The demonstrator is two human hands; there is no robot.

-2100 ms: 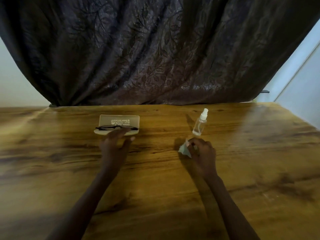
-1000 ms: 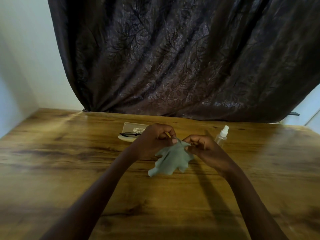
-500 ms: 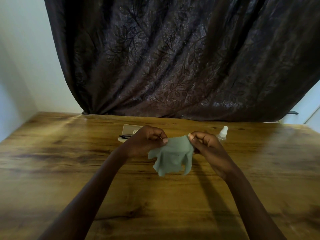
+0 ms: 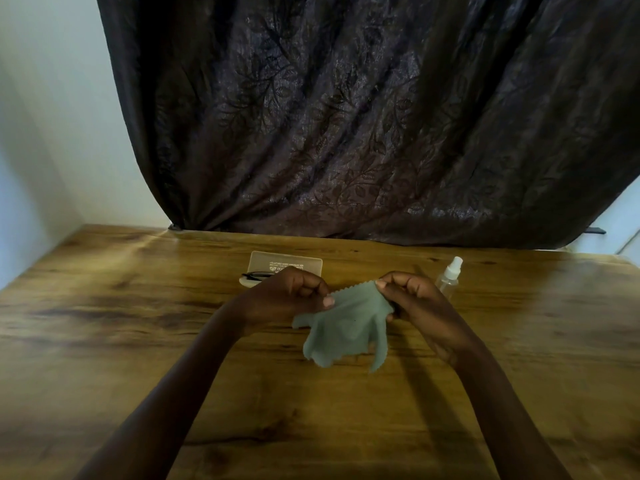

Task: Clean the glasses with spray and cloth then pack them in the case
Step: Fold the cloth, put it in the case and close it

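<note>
Centrally in the frame, the left hand (image 4: 287,299) pinches the upper left edge of the cloth (image 4: 343,327) between thumb and curled fingers; the right hand (image 4: 412,306) pinches the upper right corner in the same closed manner, thumb tip on the fabric; neither hand holds anything else. The cloth is a pale green square with a serrated top edge; it is stretched between the two grips and hangs in loose folds below them, above the table (image 4: 104,341) rather than flat on it; whether its lowest corner touches the wood cannot be told. Both bare forearms run from the lower frame edge up to the grips. Behind the left hand, just above frame centre, the case (image 4: 294,263) lies flat on the table, beige with printed text on its face; the glasses (image 4: 256,275), dark-framed, rest on its near left part and are partly hidden by the left hand. Right of centre, behind the right hand, the spray bottle (image 4: 448,277) stands upright, clear with a white nozzle. A dark patterned curtain (image 4: 346,116) fills the upper frame behind the table; a pale wall (image 4: 45,116) occupies the upper left.
</note>
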